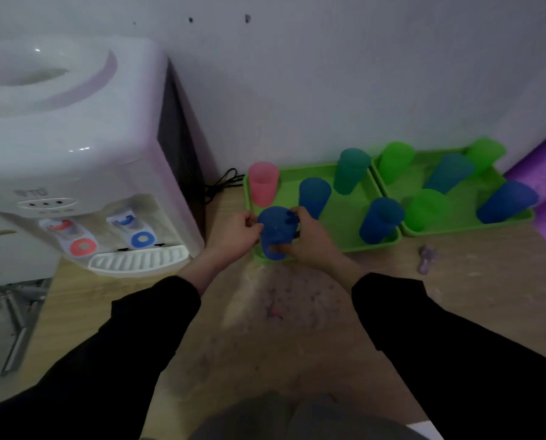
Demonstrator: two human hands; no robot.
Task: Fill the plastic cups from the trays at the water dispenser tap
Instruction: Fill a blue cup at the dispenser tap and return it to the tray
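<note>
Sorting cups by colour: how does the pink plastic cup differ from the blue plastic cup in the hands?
The pink plastic cup stands untouched; the blue plastic cup is held by the left hand and right hand. Pink sits at the left green plastic tray's back-left corner, blue at its front-left. Both share the tapered shape.

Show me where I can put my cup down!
The wooden table in front of the left tray and right tray is bare, and so is the dispenser's drip tray. The right tray is packed with cups.
</note>
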